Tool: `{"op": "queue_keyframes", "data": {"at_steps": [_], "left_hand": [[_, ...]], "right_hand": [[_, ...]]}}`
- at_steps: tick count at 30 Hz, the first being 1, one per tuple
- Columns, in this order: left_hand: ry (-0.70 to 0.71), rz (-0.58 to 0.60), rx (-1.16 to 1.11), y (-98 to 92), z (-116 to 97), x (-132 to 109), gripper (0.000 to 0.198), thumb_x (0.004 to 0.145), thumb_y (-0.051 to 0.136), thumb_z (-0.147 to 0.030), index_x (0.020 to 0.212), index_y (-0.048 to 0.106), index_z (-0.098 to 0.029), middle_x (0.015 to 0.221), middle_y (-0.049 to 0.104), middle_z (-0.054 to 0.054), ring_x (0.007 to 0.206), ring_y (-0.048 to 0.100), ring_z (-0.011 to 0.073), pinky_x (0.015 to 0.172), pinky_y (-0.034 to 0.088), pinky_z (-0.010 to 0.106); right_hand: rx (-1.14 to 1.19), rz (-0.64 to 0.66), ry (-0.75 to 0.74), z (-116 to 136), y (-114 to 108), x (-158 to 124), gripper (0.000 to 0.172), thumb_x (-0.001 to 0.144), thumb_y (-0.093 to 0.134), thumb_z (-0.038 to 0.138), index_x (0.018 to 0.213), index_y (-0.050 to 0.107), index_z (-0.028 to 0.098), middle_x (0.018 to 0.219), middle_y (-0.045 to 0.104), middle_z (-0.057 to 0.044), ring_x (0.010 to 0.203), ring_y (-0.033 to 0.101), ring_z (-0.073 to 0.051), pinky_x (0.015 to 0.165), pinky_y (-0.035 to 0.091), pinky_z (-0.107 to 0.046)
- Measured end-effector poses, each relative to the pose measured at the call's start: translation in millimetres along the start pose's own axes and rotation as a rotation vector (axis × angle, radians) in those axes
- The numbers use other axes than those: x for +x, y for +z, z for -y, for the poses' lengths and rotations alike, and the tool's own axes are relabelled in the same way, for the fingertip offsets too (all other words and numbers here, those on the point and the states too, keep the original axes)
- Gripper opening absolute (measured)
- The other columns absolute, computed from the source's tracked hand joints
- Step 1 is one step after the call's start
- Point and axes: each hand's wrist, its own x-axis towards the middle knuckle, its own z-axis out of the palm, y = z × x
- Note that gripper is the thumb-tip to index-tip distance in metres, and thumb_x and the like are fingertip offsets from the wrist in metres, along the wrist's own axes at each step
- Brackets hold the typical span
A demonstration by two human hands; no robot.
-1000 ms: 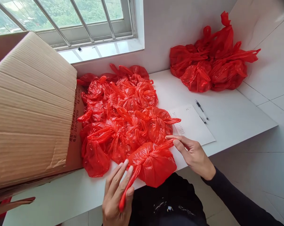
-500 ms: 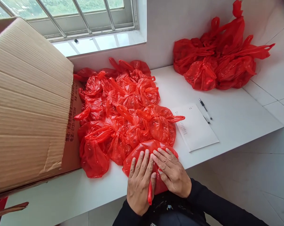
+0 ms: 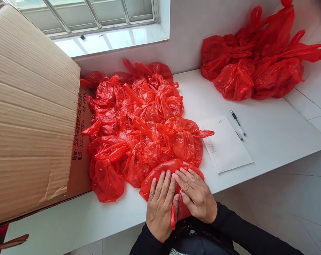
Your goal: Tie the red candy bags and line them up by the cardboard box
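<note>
Both my hands lie flat on a red plastic bag [image 3: 160,170] at the table's front edge. My left hand [image 3: 162,205] presses on it with fingers stretched out, and a twisted red bag handle [image 3: 173,216] sticks out by its thumb. My right hand [image 3: 196,193] rests beside it, fingers extended and slightly bent over the bag. What the bag holds is hidden. Just beyond it sit several knotted red bags [image 3: 155,145], packed close together, their contents hard to make out.
A large cardboard box [image 3: 35,117] stands on the left of the white table [image 3: 277,131]. To the right lie sheets of paper [image 3: 231,152] with handwriting and a black pen [image 3: 237,120]. More red bags [image 3: 237,81] sit at the back right, and a barred window [image 3: 109,17] is behind.
The view has shifted slightly, so the far bags and paper appear a little farther right. My hands stay pressed on the bag with hardly any movement.
</note>
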Motion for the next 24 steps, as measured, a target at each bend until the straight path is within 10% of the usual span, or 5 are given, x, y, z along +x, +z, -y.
{"op": "queue_keyframes", "data": {"at_steps": [10,16,20,24], "left_hand": [[-0.166,-0.137,-0.096,-25.6,1,-13,0.06,0.106,0.01,-0.04,0.153,0.039,-0.019,0.152,0.051,0.01,0.147,0.037,0.0244,0.111,0.042,0.042],[-0.355,-0.346,-0.078,-50.7,24,-26,0.046,0.105,0.031,-0.033,0.145,0.052,-0.027,0.11,0.066,0.012,0.101,0.06,0.0255,0.092,0.046,0.045],[-0.489,-0.208,-0.201,-62.7,22,-24,0.045,0.106,0.033,-0.035,0.147,0.05,-0.028,0.069,0.063,0.0,0.06,0.059,0.0167,0.06,0.049,0.029],[-0.562,-0.026,-0.507,-60.7,5,-14,0.037,0.098,0.052,-0.041,0.133,0.061,-0.031,0.102,0.078,0.003,0.086,0.075,0.0213,0.073,0.057,0.028]], "right_hand": [[0.209,-0.134,0.145,3,-22,-7,0.049,0.099,0.046,0.015,0.147,0.05,0.022,0.14,0.061,-0.011,0.134,0.054,-0.029,0.106,0.053,-0.048],[0.213,-0.245,0.297,-11,-52,-17,0.027,0.1,0.047,0.022,0.118,0.067,0.027,0.107,0.071,-0.008,0.1,0.068,-0.028,0.083,0.061,-0.044],[0.348,-0.146,0.291,-1,-59,-12,0.026,0.1,0.046,0.022,0.115,0.066,0.029,0.112,0.071,-0.007,0.106,0.068,-0.026,0.087,0.061,-0.038],[0.41,-0.076,0.267,9,-59,-6,0.022,0.1,0.049,0.026,0.114,0.066,0.03,0.118,0.07,-0.006,0.111,0.068,-0.025,0.092,0.061,-0.035]]}}
